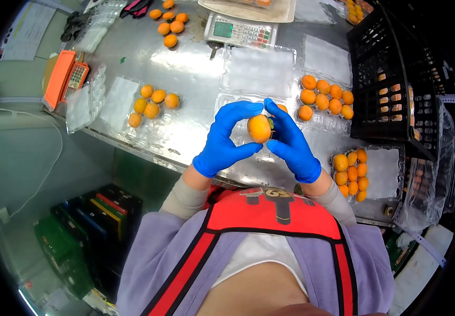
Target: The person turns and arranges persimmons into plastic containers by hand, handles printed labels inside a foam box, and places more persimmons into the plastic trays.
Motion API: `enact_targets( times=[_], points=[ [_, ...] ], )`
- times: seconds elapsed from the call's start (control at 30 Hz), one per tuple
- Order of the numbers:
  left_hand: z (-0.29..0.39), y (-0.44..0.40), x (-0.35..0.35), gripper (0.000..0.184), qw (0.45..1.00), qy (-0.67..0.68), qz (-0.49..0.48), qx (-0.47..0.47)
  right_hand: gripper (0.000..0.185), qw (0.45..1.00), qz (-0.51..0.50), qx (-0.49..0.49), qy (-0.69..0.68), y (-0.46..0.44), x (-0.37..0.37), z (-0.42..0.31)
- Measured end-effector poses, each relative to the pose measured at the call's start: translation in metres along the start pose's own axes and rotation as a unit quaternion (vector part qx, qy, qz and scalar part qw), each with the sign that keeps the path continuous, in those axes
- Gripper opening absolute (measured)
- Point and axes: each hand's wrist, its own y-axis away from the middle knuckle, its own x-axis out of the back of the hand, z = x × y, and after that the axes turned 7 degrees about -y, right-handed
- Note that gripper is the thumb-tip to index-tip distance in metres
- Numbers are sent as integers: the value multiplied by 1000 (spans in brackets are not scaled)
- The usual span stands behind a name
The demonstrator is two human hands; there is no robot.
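Between my blue-gloved hands, above the table's front edge, is an orange persimmon (259,129) with its green calyx turned right. My left hand (226,138) curls around its left side, fingers over the top and thumb below. My right hand (294,143) closes on it from the right, fingertips near the calyx. Just beyond the hands lies an open clear plastic box (259,71), its near half partly hidden by my gloves. Another persimmon (282,108) shows behind my right fingers.
Filled persimmon boxes stand on the metal table (196,84) at left (151,110), right (322,100) and near right (351,174). A scale (240,30) sits at the back, loose persimmons (170,40) at back left. A black crate (385,68) and an orange-framed calculator (77,75) flank the table.
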Motion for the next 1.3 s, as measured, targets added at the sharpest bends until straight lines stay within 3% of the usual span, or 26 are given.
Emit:
enact_targets(
  times=[0.13, 0.2, 0.3, 0.63, 0.77, 0.83, 0.9, 1.03, 1.13, 1.3],
  points=[
    [1, -2, -3, 60, 999, -33, -28, -12, 72, 998, 15, 38, 46, -3, -2, 5],
    [6, -1, -8, 59, 969, 217, 2, 114, 73, 990, 55, 89, 95, -3, -4, 4],
    [5, -4, -9, 52, 948, 282, -26, 145, 68, 973, 65, 140, 171, -3, -3, 5],
    [-3, -9, -23, 35, 923, 308, 49, 224, 58, 940, 103, 174, 274, -4, -5, 14],
    [-5, -8, -15, 52, 869, 396, 66, 288, 59, 910, 117, 244, 313, -12, -6, 6],
    [-15, -1, -15, 59, 872, 390, -41, 294, 59, 896, 111, 263, 341, -14, -4, 6],
    [-18, 4, -14, 64, 868, 419, -55, 262, 65, 873, 81, 285, 388, -14, -1, 7],
    [-1, -2, -8, 73, 891, 388, 1, 236, 72, 882, 46, 281, 376, -13, -1, -1],
    [-1, -2, -7, 76, 915, 348, 28, 202, 88, 945, 61, 227, 227, -10, 4, 0],
    [-1, -3, -9, 78, 944, 291, 44, 149, 86, 988, 54, 126, 72, -9, 4, 4]
  ],
)
